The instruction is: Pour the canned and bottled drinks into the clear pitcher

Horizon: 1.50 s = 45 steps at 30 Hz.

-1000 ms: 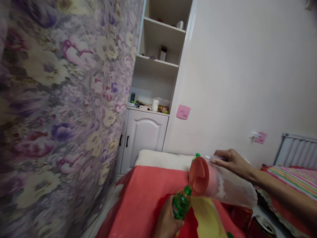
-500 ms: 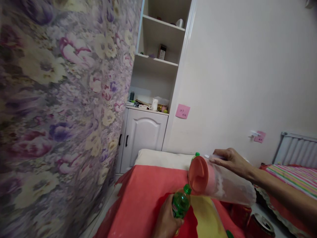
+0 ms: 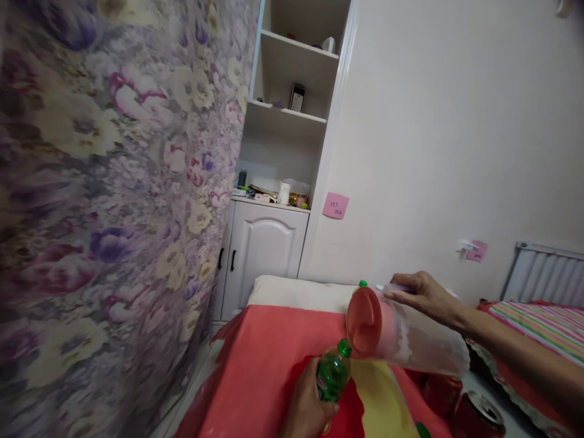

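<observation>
My left hand (image 3: 306,401) is wrapped round a green plastic bottle (image 3: 332,376) with a green cap, low over the table. My right hand (image 3: 422,292) grips the pale handle of a plastic pitcher (image 3: 422,340) with an orange-red lid (image 3: 365,322). The pitcher lies tilted almost on its side in the air, its lid toward the left. Its clear body is cloudy with white marks inside. The bottle's cap sits just below and left of the pitcher's lid, apart from it in the picture.
A red cloth with a yellow patch (image 3: 381,401) covers the table. Red drink cans (image 3: 479,417) stand at the lower right. Another green cap (image 3: 362,284) shows behind the pitcher. A floral curtain (image 3: 114,213) hangs at left, with a white cabinet (image 3: 269,249) beyond.
Both hands, the bottle and the pitcher hold nearly the same positions. Only a slight shift of the whole view shows.
</observation>
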Each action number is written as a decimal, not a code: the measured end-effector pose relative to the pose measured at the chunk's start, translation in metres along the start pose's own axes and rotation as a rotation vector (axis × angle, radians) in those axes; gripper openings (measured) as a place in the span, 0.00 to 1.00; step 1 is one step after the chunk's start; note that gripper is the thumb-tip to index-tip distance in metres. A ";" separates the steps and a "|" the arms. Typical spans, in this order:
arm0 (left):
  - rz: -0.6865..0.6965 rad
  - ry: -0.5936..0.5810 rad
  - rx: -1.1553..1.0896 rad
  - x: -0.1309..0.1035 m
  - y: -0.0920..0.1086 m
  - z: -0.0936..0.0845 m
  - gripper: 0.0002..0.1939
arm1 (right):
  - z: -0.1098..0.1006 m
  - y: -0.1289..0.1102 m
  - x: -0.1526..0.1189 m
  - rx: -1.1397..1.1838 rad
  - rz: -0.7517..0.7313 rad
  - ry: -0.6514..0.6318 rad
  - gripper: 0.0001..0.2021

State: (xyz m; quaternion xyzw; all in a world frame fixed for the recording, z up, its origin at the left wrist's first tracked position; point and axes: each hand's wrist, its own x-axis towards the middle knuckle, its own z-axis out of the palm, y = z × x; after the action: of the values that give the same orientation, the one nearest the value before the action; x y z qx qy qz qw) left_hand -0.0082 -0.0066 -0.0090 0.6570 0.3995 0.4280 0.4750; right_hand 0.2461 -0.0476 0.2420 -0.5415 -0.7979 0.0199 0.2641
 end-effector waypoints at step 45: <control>-0.024 0.001 0.009 0.000 0.012 -0.001 0.32 | -0.001 -0.001 0.002 -0.011 -0.026 -0.014 0.25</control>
State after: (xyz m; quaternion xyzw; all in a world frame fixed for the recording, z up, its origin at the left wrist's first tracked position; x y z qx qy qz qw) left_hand -0.0082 -0.0087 0.0026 0.6541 0.4097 0.4207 0.4768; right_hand 0.2455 -0.0462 0.2441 -0.5323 -0.8069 0.0158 0.2556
